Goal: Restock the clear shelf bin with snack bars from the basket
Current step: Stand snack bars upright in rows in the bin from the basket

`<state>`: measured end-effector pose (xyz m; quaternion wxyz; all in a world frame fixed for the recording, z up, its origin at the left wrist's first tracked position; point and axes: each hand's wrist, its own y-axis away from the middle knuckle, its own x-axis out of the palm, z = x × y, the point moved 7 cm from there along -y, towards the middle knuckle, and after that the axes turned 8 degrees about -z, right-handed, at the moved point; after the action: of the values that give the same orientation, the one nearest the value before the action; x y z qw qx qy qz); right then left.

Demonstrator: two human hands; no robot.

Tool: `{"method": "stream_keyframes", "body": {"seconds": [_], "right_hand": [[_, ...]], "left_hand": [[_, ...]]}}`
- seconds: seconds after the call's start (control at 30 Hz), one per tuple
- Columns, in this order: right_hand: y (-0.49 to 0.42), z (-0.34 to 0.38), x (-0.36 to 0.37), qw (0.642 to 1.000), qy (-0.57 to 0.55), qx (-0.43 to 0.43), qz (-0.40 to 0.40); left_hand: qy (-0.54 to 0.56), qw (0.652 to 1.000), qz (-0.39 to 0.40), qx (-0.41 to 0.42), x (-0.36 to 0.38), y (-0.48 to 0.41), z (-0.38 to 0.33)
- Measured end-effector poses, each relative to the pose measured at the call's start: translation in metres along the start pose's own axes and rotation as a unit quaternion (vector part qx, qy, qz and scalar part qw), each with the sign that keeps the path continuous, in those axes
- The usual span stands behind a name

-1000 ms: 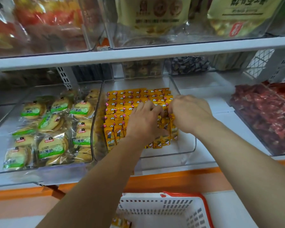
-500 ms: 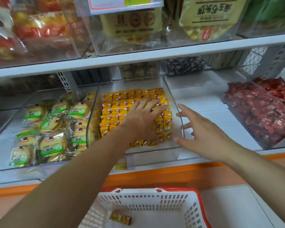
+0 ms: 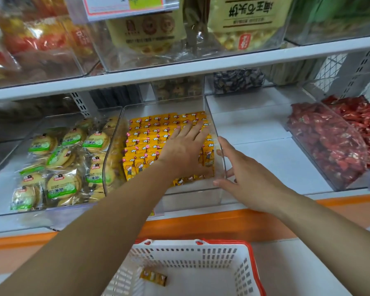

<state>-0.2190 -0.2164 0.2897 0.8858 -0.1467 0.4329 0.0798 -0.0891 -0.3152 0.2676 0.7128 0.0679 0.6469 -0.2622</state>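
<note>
**Left palm flat on the yellow bars, right hand at the bin's corner**

At 9 o'clock in the view, a clear bin of round biscuit packs [image 3: 58,163] with green labels sits on the lower shelf, just beside the bin being filled.

Next along, the snack bars [image 3: 146,144] stand packed in tight yellow rows inside the clear shelf bin [image 3: 222,161], filling its floor from the back wall nearly to the front. From the left hand [image 3: 186,148] the rows run out toward 9 and 11 o'clock, and a few bars show at its 3 o'clock against the bin's right wall. The hand itself lies palm-down on top of the right-hand rows, fingers straight and slightly spread, pointing to 1 o'clock. It presses or rests on the bars and grips none.

At 6 o'clock, below the shelf's orange edge, the white basket [image 3: 201,252] with its red rim holds one loose bar [image 3: 153,279] on its floor, well apart from both hands.

The right hand [image 3: 242,178] is outside the bin at its front right corner, at 4 o'clock from the left hand. Its fingers are extended and splayed against the clear wall and its thumb is near the front edge; it holds nothing.

At 3 o'clock, a bin of red packets [image 3: 333,144] stands well apart across bare white shelf.
</note>
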Motion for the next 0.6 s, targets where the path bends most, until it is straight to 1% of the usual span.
{"method": "stream_keyframes", "body": {"seconds": [0.17,0.23,0.33,0.37,0.43,0.5,0.6], "right_hand": [[-0.001,-0.005,0.003,1.000,0.020,0.012,0.006],[0.000,-0.006,0.004,1.000,0.020,0.013,0.004],[0.001,-0.004,0.005,1.000,0.023,0.011,-0.003],[0.001,-0.004,0.006,1.000,0.022,0.012,-0.003],[0.001,-0.003,0.006,1.000,0.021,0.013,0.001],[0.001,-0.002,0.005,1.000,0.021,0.015,0.006],[0.001,0.000,0.006,0.999,0.026,0.023,0.011]], "left_hand": [[-0.010,1.000,0.017,-0.018,0.003,-0.006,-0.002],[0.014,0.999,0.026,-0.013,-0.001,-0.006,-0.004],[0.058,0.998,0.006,-0.009,-0.013,0.002,0.011],[0.047,0.999,0.008,-0.005,-0.013,0.009,0.019],[0.007,0.999,0.038,-0.005,-0.006,0.025,0.039],[-0.005,0.998,0.058,-0.014,0.004,0.035,0.053],[-0.005,0.999,0.039,-0.028,0.010,0.032,0.060]]}}
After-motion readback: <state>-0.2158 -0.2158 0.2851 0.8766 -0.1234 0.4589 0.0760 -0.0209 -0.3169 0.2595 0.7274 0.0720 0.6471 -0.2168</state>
